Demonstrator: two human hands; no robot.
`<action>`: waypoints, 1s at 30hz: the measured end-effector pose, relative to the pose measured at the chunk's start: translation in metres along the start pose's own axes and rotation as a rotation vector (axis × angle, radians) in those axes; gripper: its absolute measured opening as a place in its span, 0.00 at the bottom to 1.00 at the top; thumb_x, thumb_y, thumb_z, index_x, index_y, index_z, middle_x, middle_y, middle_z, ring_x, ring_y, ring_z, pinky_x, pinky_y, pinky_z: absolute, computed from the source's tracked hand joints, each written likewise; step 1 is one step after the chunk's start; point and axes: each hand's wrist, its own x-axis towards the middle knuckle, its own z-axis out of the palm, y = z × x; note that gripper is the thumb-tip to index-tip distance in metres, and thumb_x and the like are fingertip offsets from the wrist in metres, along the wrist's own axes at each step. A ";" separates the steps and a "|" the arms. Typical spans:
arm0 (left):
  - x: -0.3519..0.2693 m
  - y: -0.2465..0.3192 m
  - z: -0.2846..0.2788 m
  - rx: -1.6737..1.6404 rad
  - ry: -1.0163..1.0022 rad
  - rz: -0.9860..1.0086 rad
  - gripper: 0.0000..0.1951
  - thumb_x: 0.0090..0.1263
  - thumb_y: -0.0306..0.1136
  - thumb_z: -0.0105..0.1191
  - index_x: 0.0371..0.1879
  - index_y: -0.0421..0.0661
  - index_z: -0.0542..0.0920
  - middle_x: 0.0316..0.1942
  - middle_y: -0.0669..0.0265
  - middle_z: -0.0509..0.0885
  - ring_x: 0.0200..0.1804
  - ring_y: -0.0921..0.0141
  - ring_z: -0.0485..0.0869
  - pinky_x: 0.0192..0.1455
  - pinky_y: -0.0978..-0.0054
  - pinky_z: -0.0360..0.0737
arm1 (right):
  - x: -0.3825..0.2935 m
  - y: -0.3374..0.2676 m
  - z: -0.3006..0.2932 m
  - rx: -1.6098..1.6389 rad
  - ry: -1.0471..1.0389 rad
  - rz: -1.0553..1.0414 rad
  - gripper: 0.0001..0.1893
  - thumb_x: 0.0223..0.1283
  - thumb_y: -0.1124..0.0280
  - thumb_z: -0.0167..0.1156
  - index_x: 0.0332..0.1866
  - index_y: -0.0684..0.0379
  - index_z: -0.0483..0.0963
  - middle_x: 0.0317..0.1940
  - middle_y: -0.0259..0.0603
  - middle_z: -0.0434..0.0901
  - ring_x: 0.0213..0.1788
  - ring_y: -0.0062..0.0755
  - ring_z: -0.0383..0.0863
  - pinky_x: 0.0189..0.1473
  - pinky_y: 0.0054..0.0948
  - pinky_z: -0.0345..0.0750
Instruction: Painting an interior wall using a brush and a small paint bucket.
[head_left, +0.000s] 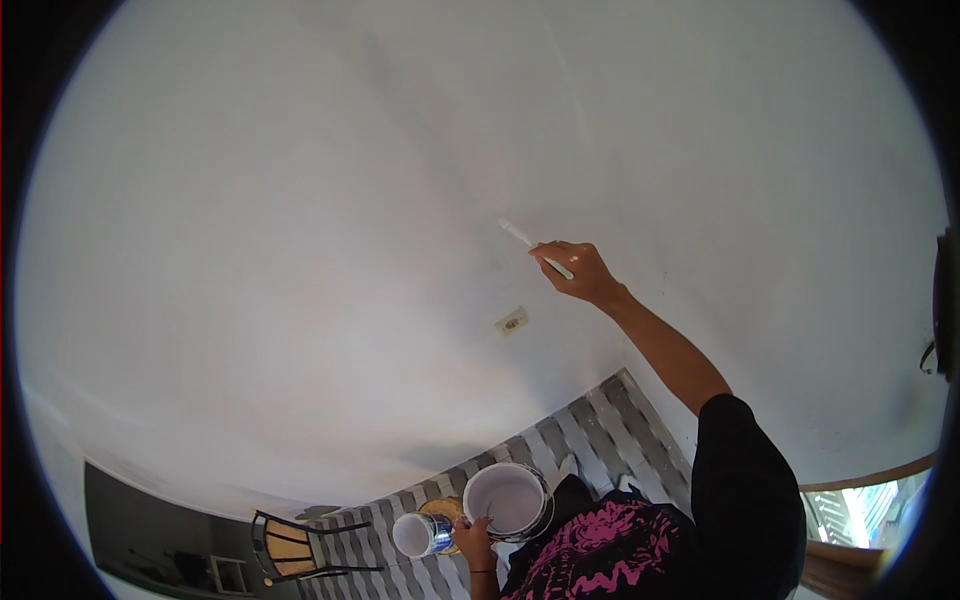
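Observation:
My right hand (574, 270), spotted with white paint, grips a white-handled paintbrush (516, 231) whose bristles are at the white wall (360, 187). Below the brush, a cream electrical socket (512, 322) is set in the wall. Low in the view, my left hand (474, 538) is at the rim of a large bucket (506, 501) holding pale paint. A smaller white tub (414, 535) with a blue label sits just left of that hand. Whether the fingers grip the bucket rim or only touch it is hard to tell.
A round wicker-coloured seat or stand (442, 510) shows behind the tub. To the left, a black-framed chair (289, 546) stands on the grey-and-white patterned floor (592, 424). A dark opening lies at lower left, and a bright window (862, 510) at lower right.

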 end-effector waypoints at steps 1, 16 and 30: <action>0.002 -0.002 -0.002 0.019 -0.012 -0.004 0.07 0.48 0.21 0.58 0.25 0.39 0.74 0.26 0.66 0.80 0.29 0.74 0.77 0.34 0.75 0.73 | -0.012 -0.004 -0.002 0.050 0.057 0.021 0.07 0.57 0.77 0.62 0.41 0.58 0.82 0.36 0.42 0.87 0.34 0.40 0.87 0.36 0.32 0.83; 0.059 -0.040 0.018 0.396 -0.475 0.307 0.15 0.47 0.31 0.64 0.25 0.35 0.72 0.26 0.57 0.79 0.29 0.63 0.76 0.34 0.65 0.71 | -0.286 -0.227 -0.099 0.744 0.449 1.317 0.10 0.63 0.74 0.60 0.46 0.66 0.81 0.34 0.43 0.84 0.30 0.30 0.86 0.36 0.27 0.83; 0.039 -0.073 0.011 0.473 -0.956 0.545 0.15 0.49 0.29 0.66 0.30 0.33 0.75 0.29 0.56 0.81 0.31 0.63 0.78 0.37 0.68 0.75 | -0.368 -0.450 -0.037 0.520 0.926 1.616 0.11 0.62 0.73 0.59 0.45 0.67 0.80 0.32 0.46 0.84 0.29 0.33 0.86 0.37 0.29 0.84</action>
